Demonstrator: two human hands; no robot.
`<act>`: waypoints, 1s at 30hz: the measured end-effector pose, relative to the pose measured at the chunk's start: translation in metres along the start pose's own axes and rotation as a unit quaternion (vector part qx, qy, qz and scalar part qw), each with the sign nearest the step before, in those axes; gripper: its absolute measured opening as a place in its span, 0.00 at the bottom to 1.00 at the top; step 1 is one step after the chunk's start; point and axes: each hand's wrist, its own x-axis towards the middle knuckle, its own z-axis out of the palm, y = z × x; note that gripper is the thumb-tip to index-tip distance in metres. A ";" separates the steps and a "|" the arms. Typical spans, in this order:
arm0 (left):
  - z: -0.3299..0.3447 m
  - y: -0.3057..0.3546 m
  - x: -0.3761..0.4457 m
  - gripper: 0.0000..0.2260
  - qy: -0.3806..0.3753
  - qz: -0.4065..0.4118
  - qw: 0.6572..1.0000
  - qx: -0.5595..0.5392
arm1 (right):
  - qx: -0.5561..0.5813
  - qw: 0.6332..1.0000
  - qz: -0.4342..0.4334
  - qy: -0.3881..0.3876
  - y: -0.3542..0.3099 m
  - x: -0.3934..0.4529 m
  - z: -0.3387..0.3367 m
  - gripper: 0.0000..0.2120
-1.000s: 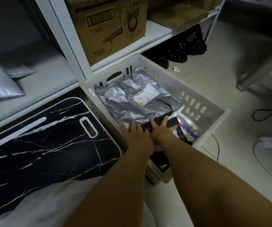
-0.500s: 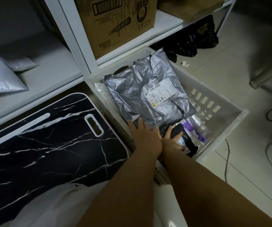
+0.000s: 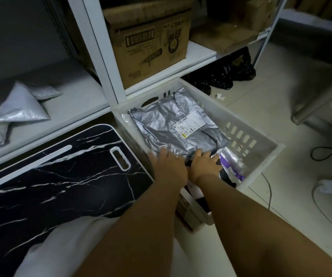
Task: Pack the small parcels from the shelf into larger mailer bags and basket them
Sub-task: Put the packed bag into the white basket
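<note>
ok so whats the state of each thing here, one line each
grey mailer bag: lying flat in the basket, label up
white basket: on the floor, partly filled
left hand: fingers straight, resting on the bag's near edge
right hand: fingers extended at the bag's near edge
cardboard box: closed, on the shelf
small grey parcels: on the left shelf, unpacked

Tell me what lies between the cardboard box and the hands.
In the head view, the silver mailer bag lies in the white basket, between the cardboard box and the left hand and right hand.
</note>
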 end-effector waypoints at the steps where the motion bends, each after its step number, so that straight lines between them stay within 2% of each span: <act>1: -0.005 -0.004 -0.003 0.23 0.006 -0.001 1.000 -0.009 | 0.002 1.000 -0.005 0.016 -0.003 -0.002 -0.007 0.34; 4: -0.018 -0.018 -0.012 0.23 0.029 -0.015 0.999 -0.039 | 0.001 0.999 -0.027 0.041 -0.018 -0.014 -0.029 0.25; 10: -0.062 -0.058 -0.037 0.23 0.055 -0.030 0.994 -0.090 | -0.054 0.985 -0.135 0.092 -0.071 -0.049 -0.070 0.18; 17: -0.099 -0.155 -0.085 0.15 0.122 -0.064 0.983 -0.123 | -0.092 0.948 -0.259 0.158 -0.171 -0.097 -0.095 0.13; 22: -0.087 -0.256 -0.121 0.16 0.154 -0.149 0.971 -0.106 | -0.138 0.913 -0.342 0.172 -0.259 -0.129 -0.090 0.14; 30: -0.030 -0.385 -0.141 0.16 0.136 -0.261 0.945 -0.144 | -0.152 0.865 -0.450 0.161 -0.373 -0.141 -0.029 0.14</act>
